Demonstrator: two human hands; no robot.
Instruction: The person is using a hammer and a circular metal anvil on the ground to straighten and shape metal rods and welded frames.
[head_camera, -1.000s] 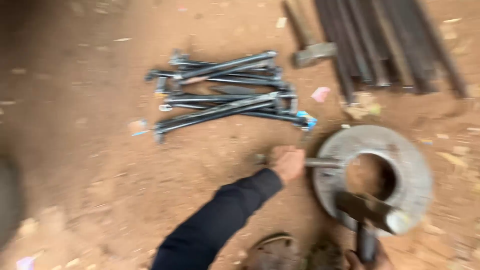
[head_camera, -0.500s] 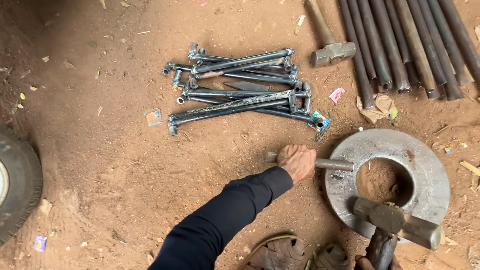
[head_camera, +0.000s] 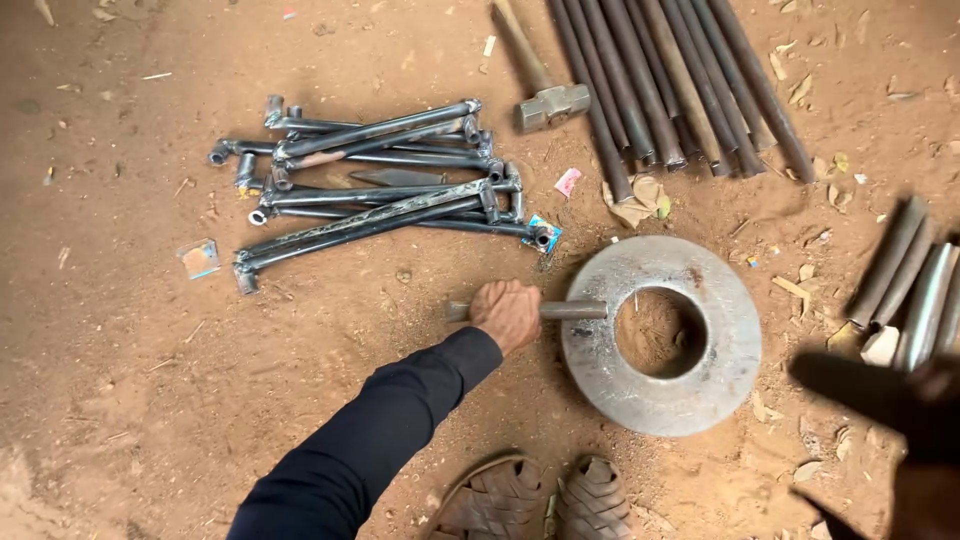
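- Left hand (head_camera: 508, 313), fingers wrapped tight around a short grey steel rod (head_camera: 570, 310).
- Rod laid level on red dirt, far end resting on a thick steel ring (head_camera: 700, 390).
- Right hand: out of frame; grip impossible to tell.

we see bare dirt left of our left hand (head_camera: 507, 314), room to pass. ahead the welded rod pile (head_camera: 375, 180) blocks; right, the steel ring (head_camera: 662, 400) does. hammer (head_camera: 548, 103) and long bars (head_camera: 670, 85) crowd the far side.

Left hand (head_camera: 507, 313) fisted, arm outstretched — right blurred.
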